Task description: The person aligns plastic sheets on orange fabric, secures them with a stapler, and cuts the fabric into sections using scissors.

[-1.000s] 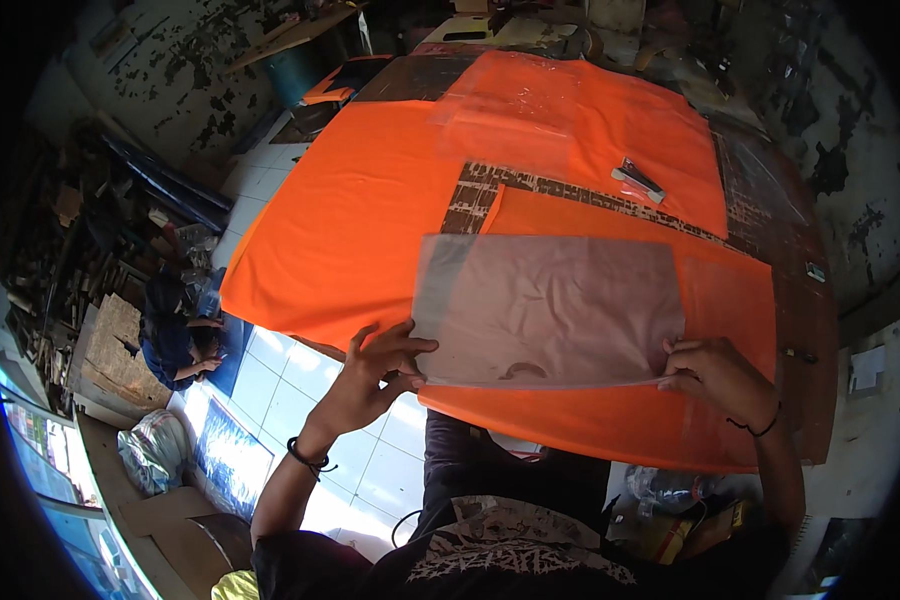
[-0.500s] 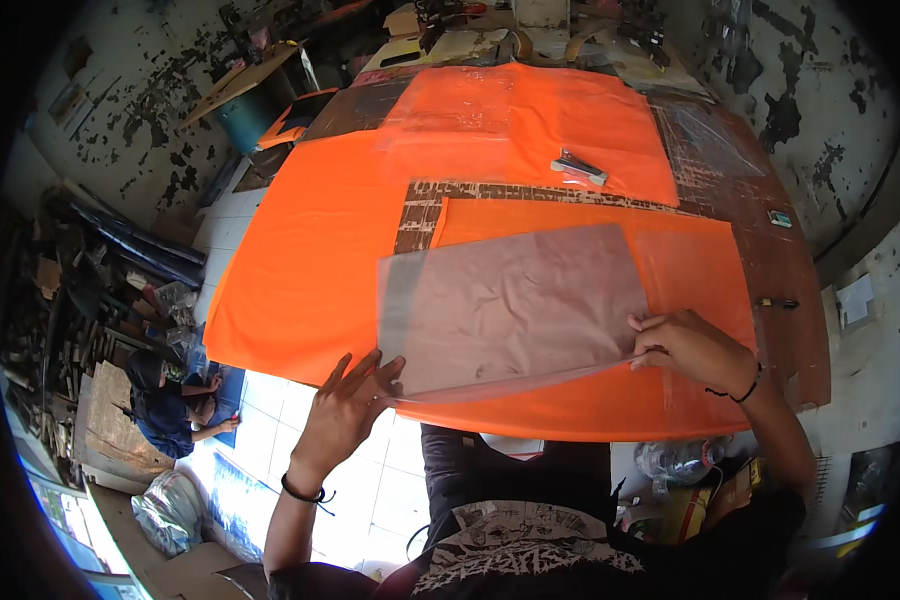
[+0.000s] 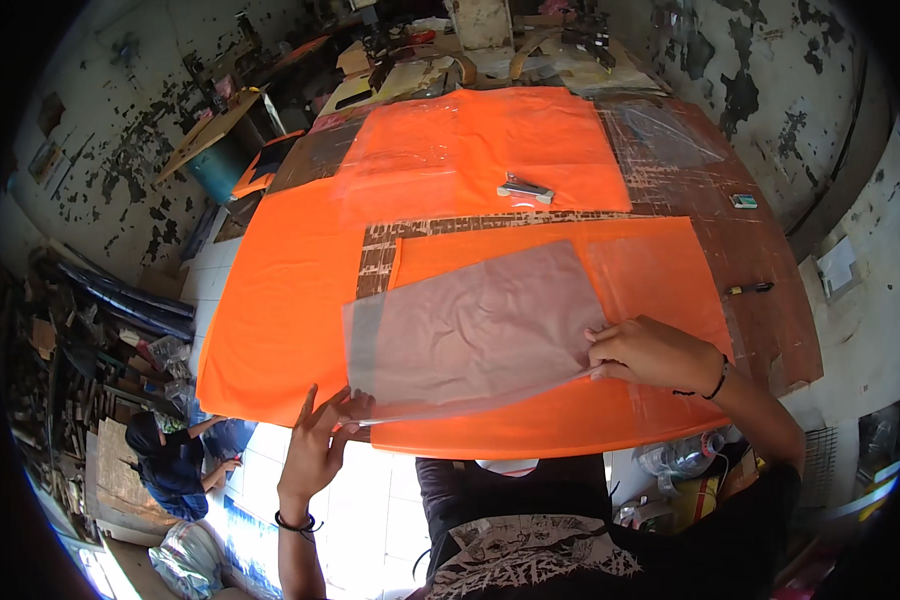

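Note:
A folded grey cloth [image 3: 480, 320] lies in front of me, covered by thin clear plastic [image 3: 360, 345] that shows beyond its left side. Both rest on an orange cloth [image 3: 530, 425] at the table's near edge. At the near left corner my left hand [image 3: 320, 435] grips the plastic between thumb and fingers, its index finger sticking up. My right hand [image 3: 645, 350] pinches the plastic's near edge toward the right, with the fingers curled. Between the two hands that edge is drawn fairly straight and slightly lifted.
More orange cloth [image 3: 280, 300] covers the left and far parts of the worn table [image 3: 780, 330]. A stapler-like tool [image 3: 526, 189], a small box [image 3: 744, 201] and a dark pen-like tool [image 3: 750, 289] lie on it. On the floor at left, a person [image 3: 175, 465] works with dark blue material.
The view has shifted, so the table sits lower and further left. My left hand has drawn its corner of the plastic slightly outward; my right hand keeps its pinch.

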Available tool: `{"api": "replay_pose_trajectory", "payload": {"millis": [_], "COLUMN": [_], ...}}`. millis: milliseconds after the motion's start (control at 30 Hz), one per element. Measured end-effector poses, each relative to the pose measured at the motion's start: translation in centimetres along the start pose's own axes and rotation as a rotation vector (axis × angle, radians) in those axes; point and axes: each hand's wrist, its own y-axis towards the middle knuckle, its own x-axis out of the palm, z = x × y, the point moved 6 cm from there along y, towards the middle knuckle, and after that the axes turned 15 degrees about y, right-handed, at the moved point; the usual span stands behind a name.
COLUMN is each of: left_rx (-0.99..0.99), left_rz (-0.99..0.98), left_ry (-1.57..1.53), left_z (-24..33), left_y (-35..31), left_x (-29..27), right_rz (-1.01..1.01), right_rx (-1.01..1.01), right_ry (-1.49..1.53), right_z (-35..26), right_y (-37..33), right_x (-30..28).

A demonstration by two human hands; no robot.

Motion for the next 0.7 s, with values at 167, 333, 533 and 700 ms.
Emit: {"api": "replay_pose_trajectory", "payload": {"millis": [167,333,533,700], "left_rx": [-0.065,0.196,0.203,0.565], "left_rz": [0.291,0.632,1.418,0.794], "left_ry": [-0.218,-0.254,0.546,-0.152], "left_z": [2.1,7.1,17.9,25.9], "left_y": [3.8,12.7,23.9,38.2], "left_x": [-6.4,-13.8,-19.1,-4.2], "right_rz": [0.169,0.366,1.049,1.563], "right_rx": [-0.146,-0.161,-0.432,-0.105], "right_ry": [-0.192,0.273,0.279,0.401], "right_z": [-2.0,-2.6,1.0,7.7], "right_y": [1.6,4.2,-2.1,-18.0], "right_x": [-0.3,-3.8,-16.6,-26.8]}}
